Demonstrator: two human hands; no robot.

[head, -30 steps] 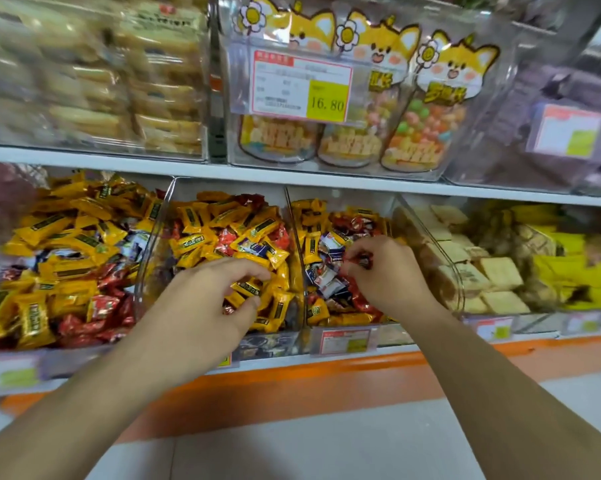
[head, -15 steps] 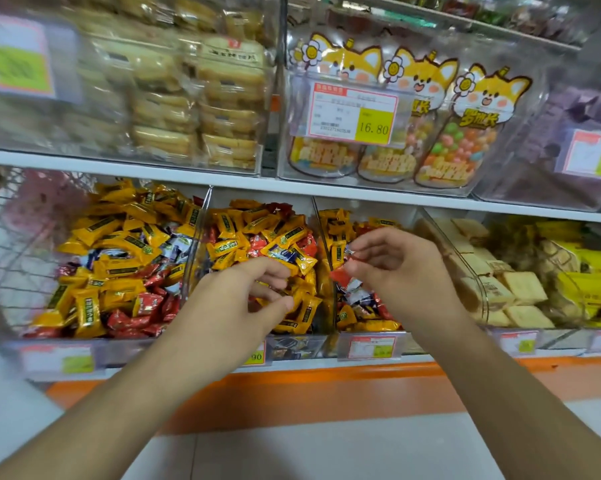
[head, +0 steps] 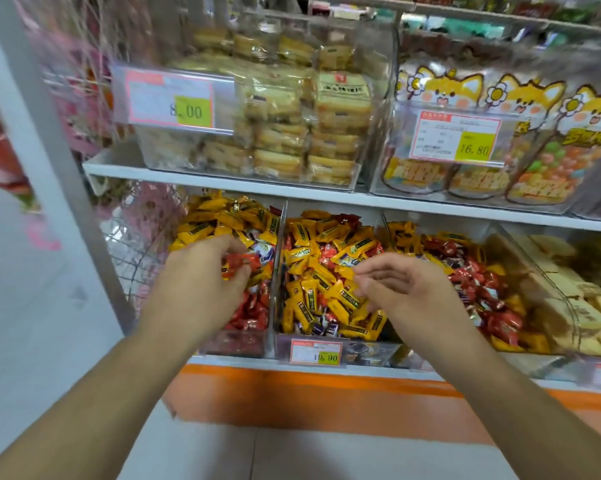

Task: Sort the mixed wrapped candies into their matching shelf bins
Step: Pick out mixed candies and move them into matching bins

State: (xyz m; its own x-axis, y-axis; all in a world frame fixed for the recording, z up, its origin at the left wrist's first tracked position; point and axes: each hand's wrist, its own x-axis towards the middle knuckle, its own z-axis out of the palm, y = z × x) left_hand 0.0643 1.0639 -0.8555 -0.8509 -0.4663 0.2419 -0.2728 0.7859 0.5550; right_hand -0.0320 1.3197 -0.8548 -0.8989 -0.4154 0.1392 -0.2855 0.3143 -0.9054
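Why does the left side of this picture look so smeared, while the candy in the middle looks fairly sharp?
Head view: the pink bundle and white post at the left edge are streaked by motion blur, and the wide lens bends the shelf edge; the yellow candies in the centre stay crisp. The 8.00 price tag is soft, and glare whitens the clear bin fronts.

The left hand (head: pixel 202 282) reaches into the leftmost clear plastic shelf bin (head: pixel 274 271), its fingers pinching a red wrapped candy (head: pixel 243 263) above a heap of yellow and red sweets. The right hand (head: pixel 396 292) hovers over the middle clear bin (head: pixel 344 351) of mostly yellow wrapped candies (head: pixel 312 258), fingers loosely spread and holding nothing. A third bin to the right holds mainly red wrapped candies (head: pixel 493 296). A pink-and-yellow price tag (head: pixel 315 351) sits on the middle bin's front, above the orange shelf base (head: pixel 292 393).
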